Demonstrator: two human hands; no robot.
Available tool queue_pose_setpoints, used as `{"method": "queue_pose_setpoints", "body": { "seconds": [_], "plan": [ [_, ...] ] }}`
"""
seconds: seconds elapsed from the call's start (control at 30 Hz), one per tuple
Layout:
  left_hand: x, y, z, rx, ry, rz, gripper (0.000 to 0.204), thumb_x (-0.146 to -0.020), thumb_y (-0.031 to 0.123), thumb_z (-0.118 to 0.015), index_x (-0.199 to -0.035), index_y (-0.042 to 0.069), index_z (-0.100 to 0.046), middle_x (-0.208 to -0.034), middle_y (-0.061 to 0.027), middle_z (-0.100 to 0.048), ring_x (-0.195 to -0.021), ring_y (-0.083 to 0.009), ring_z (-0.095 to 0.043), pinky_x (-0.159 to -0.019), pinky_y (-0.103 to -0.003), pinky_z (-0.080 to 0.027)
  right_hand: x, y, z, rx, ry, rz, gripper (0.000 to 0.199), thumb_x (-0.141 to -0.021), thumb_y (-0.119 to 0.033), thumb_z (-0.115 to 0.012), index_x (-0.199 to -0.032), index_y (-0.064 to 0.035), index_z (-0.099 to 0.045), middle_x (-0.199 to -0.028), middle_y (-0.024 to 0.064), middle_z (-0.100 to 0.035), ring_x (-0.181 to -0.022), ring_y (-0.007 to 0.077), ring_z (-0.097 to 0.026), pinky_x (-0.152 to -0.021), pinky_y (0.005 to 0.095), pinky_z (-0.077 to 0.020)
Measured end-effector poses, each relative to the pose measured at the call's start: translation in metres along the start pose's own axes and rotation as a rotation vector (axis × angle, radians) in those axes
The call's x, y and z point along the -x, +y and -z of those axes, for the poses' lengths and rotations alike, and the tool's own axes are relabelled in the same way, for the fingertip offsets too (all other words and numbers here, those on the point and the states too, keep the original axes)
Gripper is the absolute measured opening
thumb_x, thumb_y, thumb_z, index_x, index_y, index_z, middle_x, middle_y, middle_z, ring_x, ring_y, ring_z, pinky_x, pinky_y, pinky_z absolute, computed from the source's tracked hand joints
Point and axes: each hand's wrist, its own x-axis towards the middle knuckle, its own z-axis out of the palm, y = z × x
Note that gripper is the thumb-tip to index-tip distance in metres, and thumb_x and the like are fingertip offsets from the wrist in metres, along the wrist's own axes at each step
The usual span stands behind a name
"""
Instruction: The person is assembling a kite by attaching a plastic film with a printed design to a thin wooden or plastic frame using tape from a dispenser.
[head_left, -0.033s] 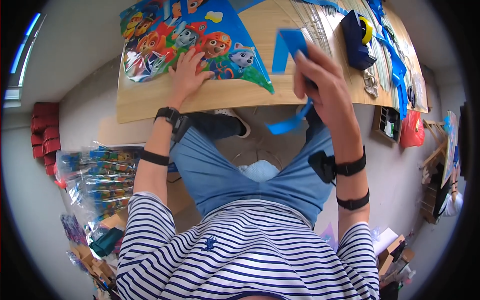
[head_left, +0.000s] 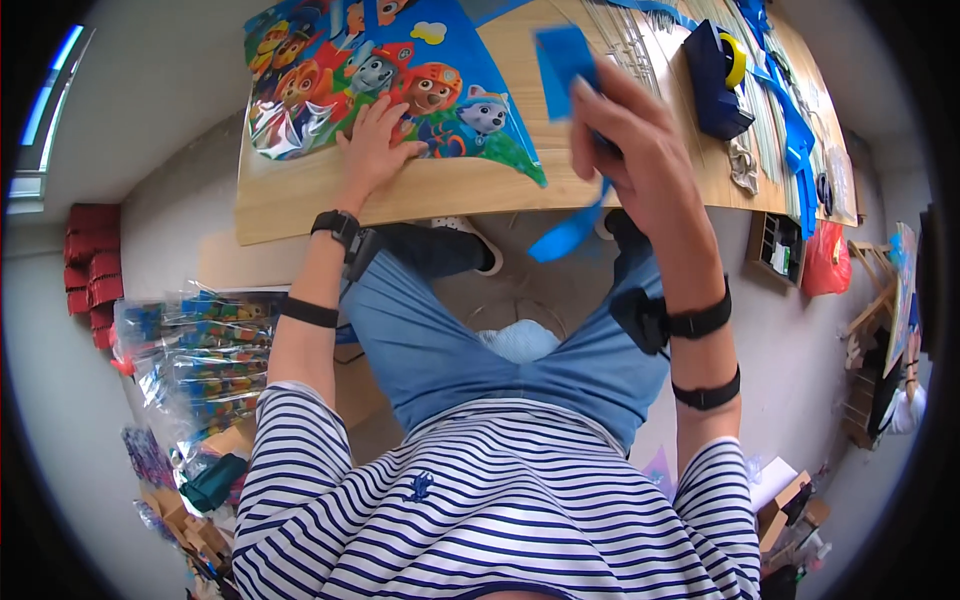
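Observation:
My left hand (head_left: pixel 378 145) lies flat with fingers spread on a glossy plastic sheet (head_left: pixel 490 60), blue and green with printed cartoon dogs. The sheet tapers to a point at its lower right, like a kite, and rests on the wooden table (head_left: pixel 330 195). Raised above the table to the right of that point, my right hand (head_left: pixel 640 140) is closed round a blue ribbon strip (head_left: pixel 565 70). One end stands up beyond the fingers; the other tail (head_left: pixel 567 235) hangs past the table's near edge. Something dark shows inside the grip, too hidden to name.
At the right stands a dark blue tape dispenser (head_left: pixel 715 85) with a yellow roll. Thin pale rods (head_left: pixel 625 40) and more blue strips (head_left: pixel 795 145) lie around it. Packed printed sheets (head_left: pixel 215 350) are at my left, and a red bag (head_left: pixel 826 260) is at the right.
My right hand has shifted slightly left and up with the blue strip, whose upper end no longer folds over and whose tail has swung. My left hand stays on the sheet.

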Motion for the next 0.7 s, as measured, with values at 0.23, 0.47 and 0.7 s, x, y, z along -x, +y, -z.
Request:
{"method": "queue_pose_setpoints", "body": {
  "seconds": [0.23,0.47,0.7],
  "plan": [
    [0.041,-0.012,0.004,0.295,0.297,-0.185,0.043,-0.084,0.020,-0.069,-0.123,0.006,-0.060,-0.132,-0.0146,-0.059,-0.124,-0.0377,-0.051,-0.104,-0.050,-0.040,-0.019,0.026,-0.021,0.009,-0.119,-0.065,0.033,-0.099,-0.027,-0.054,-0.120,-0.0024,-0.060,-0.062,0.0017,-0.054,-0.050,0.0072,-0.047,-0.045,0.0210,-0.0297],
    [0.115,0.063,-0.007,0.412,0.344,-0.117,0.030,-0.085,0.005,-0.060,-0.114,-0.001,-0.061,-0.122,-0.0202,-0.062,-0.116,-0.0386,-0.055,-0.101,-0.047,-0.042,0.052,0.159,0.023,0.095,0.148,-0.603,0.030,-0.099,-0.023,-0.055,-0.115,-0.0001,-0.065,-0.059,0.0040,-0.055,-0.048,0.0100,-0.049,-0.046,0.0252,-0.0351],
    [0.126,0.125,-0.018,0.388,0.271,-0.315,0.036,-0.080,0.003,-0.066,-0.115,-0.001,-0.061,-0.127,-0.0179,-0.059,-0.120,-0.0365,-0.053,-0.104,-0.047,-0.039,0.066,0.171,0.018,-0.024,0.208,-0.666,0.028,-0.099,-0.022,-0.056,-0.113,-0.0010,-0.066,-0.057,0.0031,-0.054,-0.046,0.0097,-0.048,-0.046,0.0255,-0.0366]
  ]
}}
